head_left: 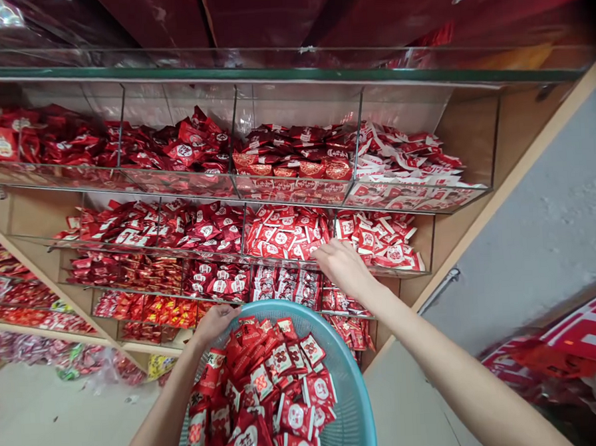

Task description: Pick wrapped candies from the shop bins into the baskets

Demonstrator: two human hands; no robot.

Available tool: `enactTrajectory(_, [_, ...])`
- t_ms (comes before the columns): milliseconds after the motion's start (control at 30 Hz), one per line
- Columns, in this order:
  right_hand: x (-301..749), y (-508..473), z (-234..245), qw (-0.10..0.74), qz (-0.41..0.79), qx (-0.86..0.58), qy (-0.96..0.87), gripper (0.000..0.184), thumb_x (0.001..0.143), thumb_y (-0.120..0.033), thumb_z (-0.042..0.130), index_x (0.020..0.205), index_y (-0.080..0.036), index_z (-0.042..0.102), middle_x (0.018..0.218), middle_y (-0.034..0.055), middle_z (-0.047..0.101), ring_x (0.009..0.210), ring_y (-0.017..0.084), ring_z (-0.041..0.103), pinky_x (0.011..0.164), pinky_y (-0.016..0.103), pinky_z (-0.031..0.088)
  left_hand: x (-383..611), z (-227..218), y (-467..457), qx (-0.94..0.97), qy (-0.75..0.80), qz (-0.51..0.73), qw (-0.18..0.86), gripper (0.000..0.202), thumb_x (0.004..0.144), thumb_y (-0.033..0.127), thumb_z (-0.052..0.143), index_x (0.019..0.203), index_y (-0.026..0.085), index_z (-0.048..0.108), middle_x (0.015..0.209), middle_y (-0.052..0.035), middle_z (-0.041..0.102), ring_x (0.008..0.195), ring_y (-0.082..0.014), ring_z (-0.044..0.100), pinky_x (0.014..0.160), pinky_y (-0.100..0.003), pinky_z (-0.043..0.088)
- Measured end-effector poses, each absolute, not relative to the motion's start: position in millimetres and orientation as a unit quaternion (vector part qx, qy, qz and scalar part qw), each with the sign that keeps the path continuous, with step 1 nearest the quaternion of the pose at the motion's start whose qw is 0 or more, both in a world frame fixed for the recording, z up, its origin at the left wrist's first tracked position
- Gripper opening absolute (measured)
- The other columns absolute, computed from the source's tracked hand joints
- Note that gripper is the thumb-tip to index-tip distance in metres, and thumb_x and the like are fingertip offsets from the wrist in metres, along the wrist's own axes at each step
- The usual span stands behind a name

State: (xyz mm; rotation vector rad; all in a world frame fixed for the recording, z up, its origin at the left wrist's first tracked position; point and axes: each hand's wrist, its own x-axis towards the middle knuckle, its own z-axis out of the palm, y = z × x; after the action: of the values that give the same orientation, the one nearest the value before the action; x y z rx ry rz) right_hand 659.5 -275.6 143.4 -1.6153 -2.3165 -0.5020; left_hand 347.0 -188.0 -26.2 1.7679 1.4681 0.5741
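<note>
- The basket [344, 397] is coloured light blue (its wall is patterned with small slots).
- The packets inside it [294, 416] are coloured red and printed with white panels.
- The upper-right packets [401, 152] are patterned in red and white.
- The glass shelf [280, 75] is edged in green.
- The wall [543, 237] is coloured grey.

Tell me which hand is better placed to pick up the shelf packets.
Probably the right hand: it is up by the shelf packets, while the left hand is at the rim of the blue basket.
</note>
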Motion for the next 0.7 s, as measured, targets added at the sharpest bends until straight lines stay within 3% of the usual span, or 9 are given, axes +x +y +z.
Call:
enactTrajectory(167, [662.4,-252.7,145.5,0.055,-0.296,-0.539,-0.787,0.020,0.090,-0.013,0.040,0.091,-0.015,0.060,0.089,0.0098,0.061,0.091,0.024,0.045,0.076,0.037,0.028,345.5,-24.8,-189.3,0.709,0.559,0.227,0.365,0.051,0.068,0.065,0.049,0.056,0.016,0.058,0.051,0.0021,0.052,0.049,-0.0121,0.045,0.047,-0.022,0.031])
enactTrajectory(333, [659.8,-245.6,143.5,0.030,-0.310,-0.538,-0.783,0.020,0.087,-0.008,0.043,0.098,-0.015,0.058,0.094,0.0105,0.059,0.092,0.024,0.045,0.075,0.036,0.026,343.4,-26.0,-189.4,0.695,0.578,0.222,0.366,0.051,0.067,0.066,0.048,0.058,0.016,0.058,0.051,0.0020,0.052,0.049,-0.0124,0.046,0.047,-0.021,0.030])
enactTrajectory(700, [667.7,-230.4,142.8,0.018,-0.315,-0.517,-0.796,0.017,0.088,-0.010,0.042,0.094,-0.014,0.058,0.092,0.0105,0.062,0.091,0.024,0.047,0.074,0.036,0.025,342.5,-27.7,-189.4,0.680,0.581,0.233,0.381,0.051,0.063,0.067,0.050,0.057,0.017,0.059,0.048,0.0023,0.053,0.047,-0.0127,0.047,0.045,-0.022,0.028])
